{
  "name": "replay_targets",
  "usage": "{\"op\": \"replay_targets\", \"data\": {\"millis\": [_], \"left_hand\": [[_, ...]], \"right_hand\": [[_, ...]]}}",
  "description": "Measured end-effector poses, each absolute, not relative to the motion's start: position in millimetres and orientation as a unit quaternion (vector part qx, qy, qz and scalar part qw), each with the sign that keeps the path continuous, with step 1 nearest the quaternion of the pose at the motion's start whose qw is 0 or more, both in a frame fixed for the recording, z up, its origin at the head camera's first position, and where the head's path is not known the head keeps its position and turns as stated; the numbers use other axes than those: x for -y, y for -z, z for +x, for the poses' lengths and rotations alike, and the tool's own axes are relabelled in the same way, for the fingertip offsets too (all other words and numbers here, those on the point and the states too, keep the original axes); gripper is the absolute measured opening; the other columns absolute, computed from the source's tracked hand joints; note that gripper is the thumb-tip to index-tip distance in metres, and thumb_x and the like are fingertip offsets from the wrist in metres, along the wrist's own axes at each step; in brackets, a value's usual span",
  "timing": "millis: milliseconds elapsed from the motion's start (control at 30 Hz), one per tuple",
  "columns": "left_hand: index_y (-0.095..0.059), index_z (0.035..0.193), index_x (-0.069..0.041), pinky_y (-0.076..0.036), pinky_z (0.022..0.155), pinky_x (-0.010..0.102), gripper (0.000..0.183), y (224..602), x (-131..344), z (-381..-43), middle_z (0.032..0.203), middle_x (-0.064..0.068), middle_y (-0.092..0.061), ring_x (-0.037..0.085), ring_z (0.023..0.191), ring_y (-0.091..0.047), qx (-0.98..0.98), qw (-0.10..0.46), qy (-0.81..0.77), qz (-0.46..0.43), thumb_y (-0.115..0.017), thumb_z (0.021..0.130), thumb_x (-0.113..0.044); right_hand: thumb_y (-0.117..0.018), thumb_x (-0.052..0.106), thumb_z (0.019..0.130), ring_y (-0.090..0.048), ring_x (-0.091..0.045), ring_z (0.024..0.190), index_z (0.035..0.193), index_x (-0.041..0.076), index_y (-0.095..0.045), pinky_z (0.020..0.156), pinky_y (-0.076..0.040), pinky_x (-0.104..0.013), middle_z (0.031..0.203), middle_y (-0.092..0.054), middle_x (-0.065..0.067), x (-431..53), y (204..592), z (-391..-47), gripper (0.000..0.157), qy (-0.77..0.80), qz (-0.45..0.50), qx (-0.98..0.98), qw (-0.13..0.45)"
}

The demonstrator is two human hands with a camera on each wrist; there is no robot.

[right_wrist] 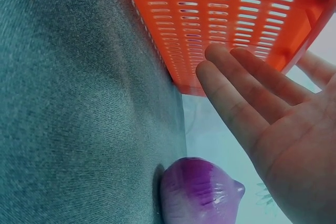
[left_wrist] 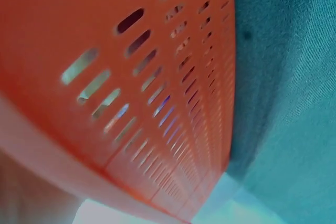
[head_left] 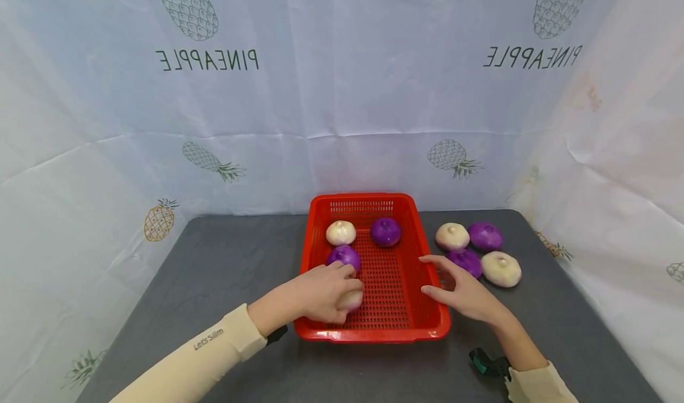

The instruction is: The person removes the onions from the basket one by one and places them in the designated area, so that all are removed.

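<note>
A red perforated plastic basket [head_left: 374, 335] stands on the grey table. Inside it on the left, my left hand [head_left: 331, 293] grips a pale onion [head_left: 351, 301] with curled fingers that partly cover it. A purple onion [head_left: 344, 256] sits just beyond that hand, with a white onion [head_left: 341, 232] behind it and another purple onion [head_left: 386, 231] toward the back right. My right hand [head_left: 467, 290] is at the basket's right side, its fingers fairly straight and loosely spread at the rim. In the left wrist view the basket wall [left_wrist: 105, 129] hides the left hand's fingers.
Right of the basket lie a white onion [head_left: 452, 237], a purple onion [head_left: 485, 237], a second purple onion [head_left: 466, 263] and a second white onion [head_left: 501, 269], close together. A pineapple-print cloth [head_left: 342, 94] hangs behind and beside the grey table [head_left: 240, 260].
</note>
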State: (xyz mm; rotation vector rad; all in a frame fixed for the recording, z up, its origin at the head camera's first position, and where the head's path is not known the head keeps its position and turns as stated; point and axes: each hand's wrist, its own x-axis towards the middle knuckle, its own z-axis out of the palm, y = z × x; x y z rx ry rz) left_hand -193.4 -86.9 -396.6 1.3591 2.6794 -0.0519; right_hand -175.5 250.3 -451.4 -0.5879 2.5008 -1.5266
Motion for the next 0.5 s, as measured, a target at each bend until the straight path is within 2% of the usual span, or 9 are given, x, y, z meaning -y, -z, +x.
{"op": "replay_targets", "data": {"millis": [167, 500], "left_hand": [[-0.065, 0.133, -0.024, -0.052, 0.082, 0.032, 0.055, 385.2, 89.5, -190.3, 0.121, -0.002, -0.057, 0.015, 0.106, -0.05, -0.89, 0.052, 0.018, 0.454, -0.078, 0.081, -0.037], [-0.066, 0.127, -0.023, -0.054, 0.077, 0.035, 0.047, 365.4, 94.3, -184.6, 0.119, -0.001, -0.059, 0.018, 0.108, -0.053, -0.878, -0.025, 0.037, 0.477, -0.073, 0.082, -0.033]], "right_hand": [[-0.071, 0.024, 0.096, -0.06, -0.04, 0.117, 0.146, 0.007, -0.045, 0.082, -0.061, -0.033, 0.135, -0.057, -0.02, -249.2, 450.1, -175.4, 0.06, 0.507, -0.194, -0.836, 0.077], [-0.071, 0.024, 0.096, -0.061, -0.036, 0.114, 0.146, 0.007, -0.045, 0.08, -0.06, -0.03, 0.131, -0.058, -0.02, -250.3, 451.1, -175.8, 0.059, 0.515, -0.194, -0.831, 0.087]]}}
